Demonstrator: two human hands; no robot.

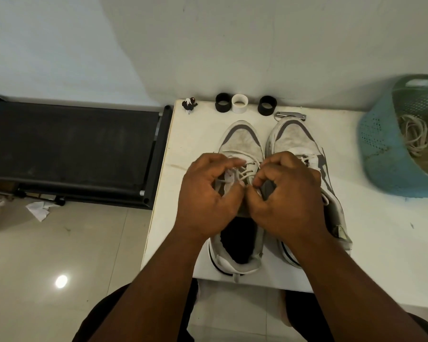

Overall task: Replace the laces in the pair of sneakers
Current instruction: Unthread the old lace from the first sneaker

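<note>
A pair of worn white-and-grey mesh sneakers is set side by side, toes pointing to twelve o'clock, at the middle of a white worktop (381,243), probably so both lace rows face the person. Over the left sneaker (240,144), the left hand (208,201) and right hand (287,193) are curled, fingertips pinching its white lace (247,166) near the upper eyelets; the step is judged to be threading or loosening. The right sneaker (294,137) is partly covered by the right hand.

At twelve o'clock, two black rings and a white ring (239,103) are lined up beside a metal clip (289,116). At two o'clock, a blue perforated plastic basket (381,154) holding coiled pale cord is tipped against the wall.
</note>
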